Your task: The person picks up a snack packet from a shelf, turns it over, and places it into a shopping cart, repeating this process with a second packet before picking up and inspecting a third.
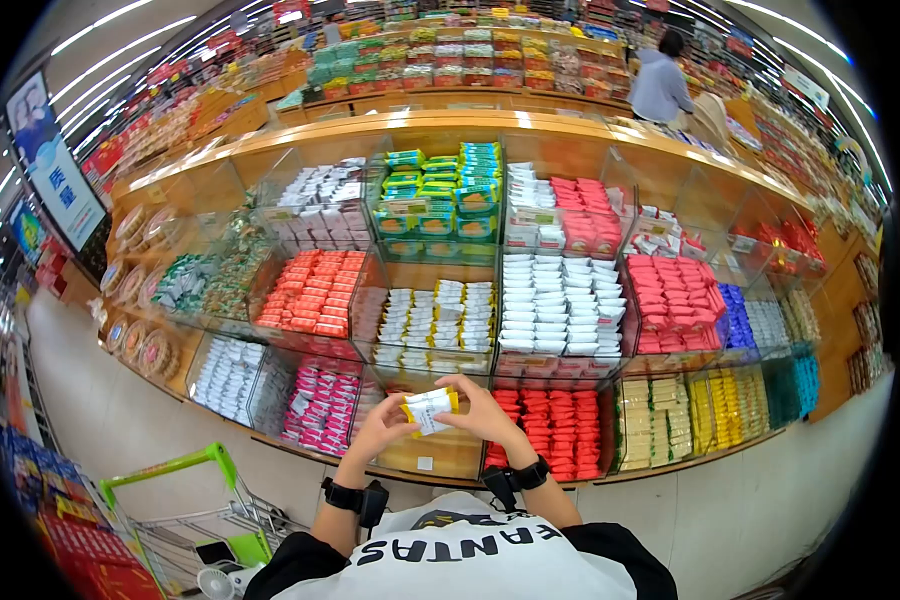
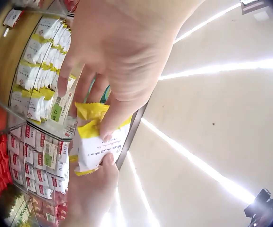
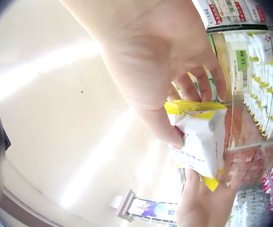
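Observation:
A small white snack packet with crimped yellow ends (image 1: 430, 410) is held up between both hands, in front of the display. My left hand (image 1: 381, 428) pinches its left end, the thumb lying over the printed white face in the left wrist view. On the opposite end, my right hand (image 1: 485, 412) grips it, thumb on the front and fingers behind. Printed lettering shows on the packet (image 3: 200, 144) in the right wrist view. Similar white-and-yellow packets (image 1: 410, 318) fill a clear bin just beyond the hands.
Clear-walled bins hold white packets (image 1: 545, 305), red packets (image 1: 560, 430) and pink packets (image 1: 320, 400). A price label (image 3: 241, 66) stands by the white-and-yellow packets. At the lower left is a shopping cart with a green handle (image 1: 170, 465). Another person (image 1: 660, 80) stands beyond the display.

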`<control>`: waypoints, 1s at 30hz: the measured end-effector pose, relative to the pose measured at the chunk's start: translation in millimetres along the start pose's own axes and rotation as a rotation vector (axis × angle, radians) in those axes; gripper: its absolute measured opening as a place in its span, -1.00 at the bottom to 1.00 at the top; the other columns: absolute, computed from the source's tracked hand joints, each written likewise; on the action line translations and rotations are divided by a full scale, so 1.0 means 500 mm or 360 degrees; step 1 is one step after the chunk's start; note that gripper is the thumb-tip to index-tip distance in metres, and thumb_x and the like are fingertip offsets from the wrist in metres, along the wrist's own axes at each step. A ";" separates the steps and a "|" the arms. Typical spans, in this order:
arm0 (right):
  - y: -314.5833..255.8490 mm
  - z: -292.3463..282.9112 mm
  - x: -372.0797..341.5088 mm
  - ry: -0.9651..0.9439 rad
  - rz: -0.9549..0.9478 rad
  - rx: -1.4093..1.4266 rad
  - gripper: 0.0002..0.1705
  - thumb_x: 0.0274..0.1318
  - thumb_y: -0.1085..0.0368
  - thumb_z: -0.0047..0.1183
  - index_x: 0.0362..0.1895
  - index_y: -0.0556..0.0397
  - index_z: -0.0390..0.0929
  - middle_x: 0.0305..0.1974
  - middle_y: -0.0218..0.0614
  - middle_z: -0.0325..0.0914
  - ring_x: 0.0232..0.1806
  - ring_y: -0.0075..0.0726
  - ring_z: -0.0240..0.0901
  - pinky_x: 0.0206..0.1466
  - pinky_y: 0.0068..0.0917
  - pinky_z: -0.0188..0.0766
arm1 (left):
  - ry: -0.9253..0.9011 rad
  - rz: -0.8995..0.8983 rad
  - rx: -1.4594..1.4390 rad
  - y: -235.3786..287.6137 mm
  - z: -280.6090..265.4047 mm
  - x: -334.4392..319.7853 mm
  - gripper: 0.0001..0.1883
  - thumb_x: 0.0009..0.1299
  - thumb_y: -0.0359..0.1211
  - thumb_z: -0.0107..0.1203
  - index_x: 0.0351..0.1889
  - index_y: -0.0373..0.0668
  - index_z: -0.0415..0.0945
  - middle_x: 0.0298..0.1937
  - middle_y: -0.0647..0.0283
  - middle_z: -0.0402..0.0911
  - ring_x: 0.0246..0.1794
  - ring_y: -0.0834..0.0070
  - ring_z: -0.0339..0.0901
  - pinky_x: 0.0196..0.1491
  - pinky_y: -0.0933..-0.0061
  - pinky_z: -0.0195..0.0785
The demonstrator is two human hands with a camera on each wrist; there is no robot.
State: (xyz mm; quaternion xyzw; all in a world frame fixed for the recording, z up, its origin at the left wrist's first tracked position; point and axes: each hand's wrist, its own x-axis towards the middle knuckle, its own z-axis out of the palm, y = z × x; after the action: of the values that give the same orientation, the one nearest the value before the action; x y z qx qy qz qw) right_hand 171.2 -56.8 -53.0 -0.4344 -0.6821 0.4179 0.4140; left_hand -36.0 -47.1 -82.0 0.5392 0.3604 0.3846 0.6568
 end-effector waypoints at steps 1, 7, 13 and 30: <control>-0.001 0.004 0.001 -0.0017 0.0028 0.0066 -0.46 -0.22 0.29 0.17 -0.06 0.04 0.28 -0.20 -0.28 0.40 -0.19 -0.36 0.36 -0.08 -0.48 0.28 | 0.0004 -0.0011 0.0032 0.000 0.000 -0.008 -0.54 0.09 -0.53 0.12 -0.03 -0.28 0.23 -0.11 0.25 0.39 -0.11 0.55 0.36 -0.07 0.53 0.26; 0.002 0.034 -0.002 -0.0247 0.0175 0.0360 -0.48 -0.13 0.23 0.13 -0.03 0.02 0.26 -0.24 -0.27 0.41 -0.25 -0.40 0.39 -0.20 -0.51 0.33 | 0.0216 -0.0106 0.0074 0.009 0.004 -0.071 -0.70 0.15 -0.43 0.10 -0.17 -0.26 0.32 -0.22 0.27 0.47 -0.21 0.60 0.41 -0.15 0.61 0.27; -0.003 0.089 -0.004 -0.0664 0.0160 0.0629 -0.50 -0.04 0.27 0.07 0.02 0.00 0.22 -0.24 -0.33 0.39 -0.23 -0.50 0.36 -0.21 -0.55 0.34 | 0.0667 -0.0038 0.0329 0.006 0.019 -0.183 -0.76 0.18 -0.42 0.08 -0.22 -0.30 0.36 -0.30 0.29 0.49 -0.27 0.63 0.43 -0.22 0.63 0.28; -0.048 0.176 -0.005 -0.0993 0.0107 0.0695 -0.49 -0.06 0.29 0.08 0.03 0.01 0.21 -0.17 -0.37 0.36 -0.20 -0.55 0.33 -0.20 -0.60 0.32 | 0.0935 0.0092 0.0341 0.014 0.022 -0.301 -0.74 0.22 -0.36 0.03 -0.20 -0.29 0.31 -0.26 0.25 0.46 -0.23 0.59 0.41 -0.18 0.60 0.26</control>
State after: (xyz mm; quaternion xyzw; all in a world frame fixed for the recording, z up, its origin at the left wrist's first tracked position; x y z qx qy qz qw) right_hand 84.2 -84.3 -58.1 -0.2099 -0.6555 0.6790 0.2553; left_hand -94.1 -185.4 -64.7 0.4813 0.5577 0.5022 0.4529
